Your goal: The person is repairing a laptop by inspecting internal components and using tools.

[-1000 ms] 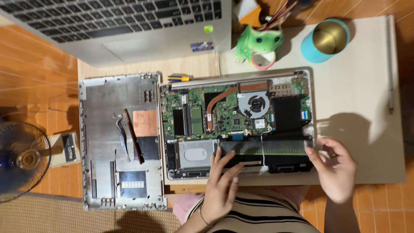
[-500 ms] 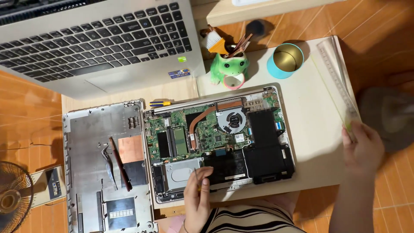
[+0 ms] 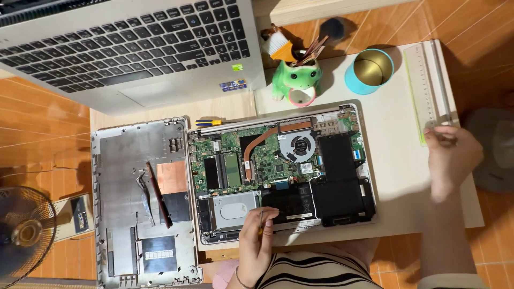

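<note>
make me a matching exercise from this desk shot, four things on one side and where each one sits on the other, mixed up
Things:
1. clear ruler
2. frog-shaped holder
3. removed bottom cover
4. teal cup

Places:
A. left of the opened laptop
B. right edge of the table, under the right hand
C. behind the opened laptop, holding brushes
D. between the frog-shaped holder and the clear ruler

Pairs: 1-B, 2-C, 3-A, 4-D
</note>
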